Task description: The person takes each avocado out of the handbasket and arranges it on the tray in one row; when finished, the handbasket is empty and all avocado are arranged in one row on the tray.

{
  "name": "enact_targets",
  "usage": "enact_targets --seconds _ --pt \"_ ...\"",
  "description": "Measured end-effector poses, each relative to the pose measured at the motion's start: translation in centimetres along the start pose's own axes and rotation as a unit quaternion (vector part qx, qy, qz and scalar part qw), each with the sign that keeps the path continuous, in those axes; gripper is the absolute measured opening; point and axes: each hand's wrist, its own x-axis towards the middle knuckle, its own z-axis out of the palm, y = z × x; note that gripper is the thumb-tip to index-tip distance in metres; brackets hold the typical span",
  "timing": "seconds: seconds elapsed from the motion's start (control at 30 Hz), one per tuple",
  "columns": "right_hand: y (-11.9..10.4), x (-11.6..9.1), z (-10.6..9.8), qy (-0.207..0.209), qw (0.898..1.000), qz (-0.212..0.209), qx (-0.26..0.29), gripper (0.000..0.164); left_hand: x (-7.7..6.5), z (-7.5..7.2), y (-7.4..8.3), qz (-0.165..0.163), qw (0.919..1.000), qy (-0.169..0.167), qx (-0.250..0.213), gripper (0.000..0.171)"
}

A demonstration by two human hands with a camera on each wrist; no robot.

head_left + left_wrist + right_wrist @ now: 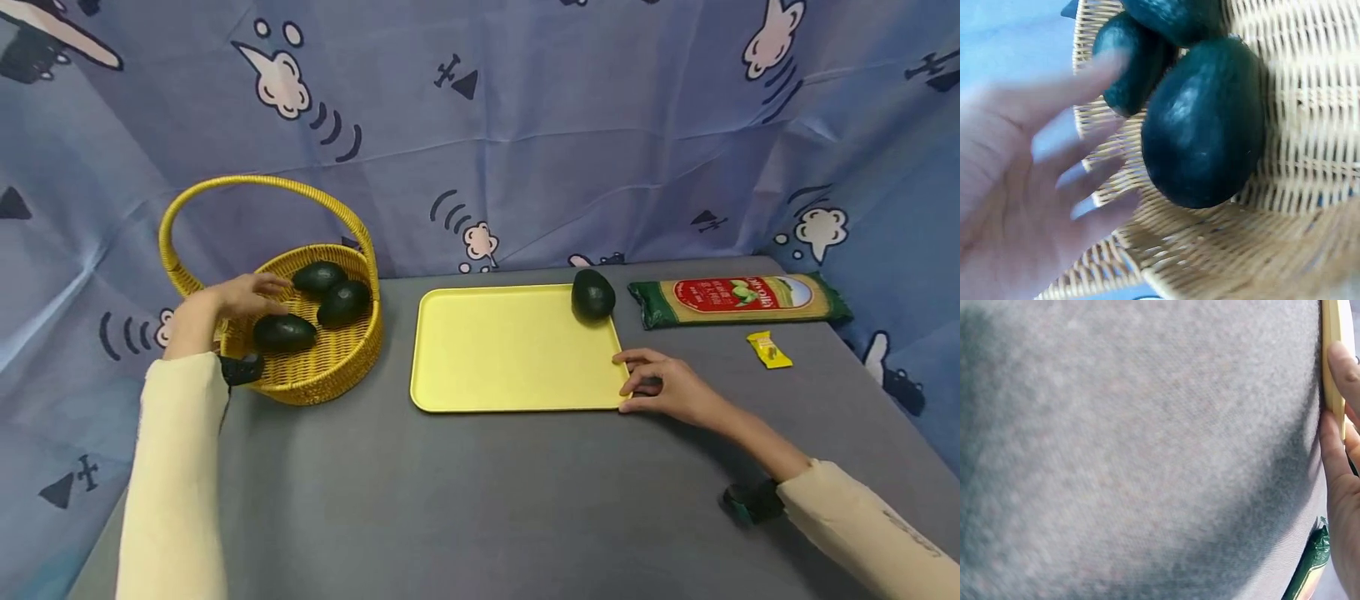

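A yellow wicker basket [322, 387] with a tall hoop handle stands at the left, holding a few dark green avocados [283, 332]. My left hand [243, 298] reaches in over its left rim, fingers spread and holding nothing. In the left wrist view the nearest avocado [1204, 125] lies just beyond the fingertips, and that hand [1029, 181] is blurred. With thumb and fingers, my right hand [667, 387] grips the front right corner of a yellow tray [510, 350]. One more avocado [592, 294] sits on the tray's back right corner.
To the right of the tray lies a green and red packet [742, 300] with a small yellow wrapped sweet [769, 350] in front of it. A blue patterned cloth [525, 150] hangs behind the grey table [480, 500] and along its sides.
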Motion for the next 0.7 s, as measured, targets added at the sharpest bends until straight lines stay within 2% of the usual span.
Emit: enact_targets --seconds 0.1,0.13,0.17,0.27,0.37,0.5,0.6,0.7 --pt "0.2 -0.2 0.0 0.007 1.000 -0.001 0.004 0.014 0.3 0.9 -0.1 0.041 0.9960 -0.065 -0.046 0.056" --pt "0.2 -0.2 0.0 0.008 1.000 -0.002 0.005 0.013 0.4 1.1 -0.2 0.046 0.9950 -0.073 -0.051 0.055" --pt "0.3 -0.1 0.0 0.009 1.000 -0.001 0.006 0.013 0.4 1.3 -0.3 0.048 0.9954 -0.069 -0.046 0.052" --pt "0.3 0.0 0.0 0.009 1.000 -0.003 0.005 0.014 0.1 1.7 -0.7 0.049 0.9982 -0.029 -0.018 0.046" --pt "0.5 0.0 0.1 0.008 1.000 -0.006 0.011 0.015 -0.2 2.0 -0.8 0.024 0.9995 -0.010 -0.018 0.049" --pt "0.6 0.0 0.2 0.006 1.000 -0.004 0.012 0.015 -0.7 2.5 -1.1 -0.009 0.9943 -0.027 -0.103 0.061" --pt "0.5 0.0 0.1 0.005 1.000 0.001 0.006 0.013 -1.0 3.0 -1.5 0.000 0.9859 -0.041 -0.162 0.065" --pt "0.5 0.1 0.2 0.005 1.000 -0.001 0.003 0.013 -1.3 3.6 -2.0 0.026 0.9833 -0.032 -0.177 0.064"
